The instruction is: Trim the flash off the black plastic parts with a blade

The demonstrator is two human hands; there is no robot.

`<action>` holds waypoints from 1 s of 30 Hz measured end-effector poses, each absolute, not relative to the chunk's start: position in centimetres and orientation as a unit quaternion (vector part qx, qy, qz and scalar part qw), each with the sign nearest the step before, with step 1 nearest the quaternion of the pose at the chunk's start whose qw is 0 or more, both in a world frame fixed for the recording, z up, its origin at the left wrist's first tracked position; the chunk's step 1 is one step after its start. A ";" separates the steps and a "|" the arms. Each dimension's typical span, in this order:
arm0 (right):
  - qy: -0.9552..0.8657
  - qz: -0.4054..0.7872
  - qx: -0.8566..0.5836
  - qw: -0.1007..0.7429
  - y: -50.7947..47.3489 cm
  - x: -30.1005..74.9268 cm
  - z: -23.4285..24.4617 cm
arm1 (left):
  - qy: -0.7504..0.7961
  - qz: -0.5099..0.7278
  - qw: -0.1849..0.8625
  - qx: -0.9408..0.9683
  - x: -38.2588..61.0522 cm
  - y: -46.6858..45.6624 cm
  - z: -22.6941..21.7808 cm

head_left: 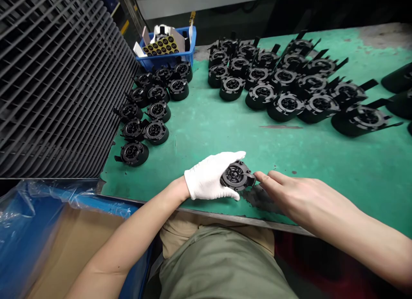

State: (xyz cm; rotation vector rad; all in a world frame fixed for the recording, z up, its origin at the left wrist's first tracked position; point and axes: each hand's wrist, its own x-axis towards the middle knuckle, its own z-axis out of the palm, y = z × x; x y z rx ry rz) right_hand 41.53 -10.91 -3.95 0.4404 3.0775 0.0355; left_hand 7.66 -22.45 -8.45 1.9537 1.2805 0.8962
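My left hand [214, 176], in a white glove, grips a round black plastic housing [236, 175] just above the bench's near edge. Its thumb and fingers reach around the housing, whose ringed, spoked face is turned up. My bare right hand [286, 189] is at the housing's right side, fingers curled and pressed together. Its fingertips meet a small tab on the rim; whatever they pinch is hidden. Left of my hands, several similar black housings [132, 153] stand in rows. Further back on the right is a larger group of black housings [286, 104], many with strips sticking out.
Green bench top [199, 131] lies under everything. Stacked grey slatted trays [58, 76] rise at the left. A blue bin [185, 56] at the back holds a sheet of round black stickers [162, 46]. A plastic-lined blue box [41, 230] is at lower left.
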 end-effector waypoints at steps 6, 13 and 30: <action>0.977 -0.028 0.194 0.078 -11.8 39.9 -2.2 | 0.497 0.339 0.298 0.741 7.6 -22.6 -8.5; 0.976 -0.018 0.173 0.128 -12.2 38.7 0.8 | 0.482 0.350 0.299 0.745 7.6 -22.5 -8.8; 0.992 0.043 0.118 0.019 -11.0 41.2 -1.2 | 0.456 0.371 0.301 0.751 7.4 -22.4 -9.3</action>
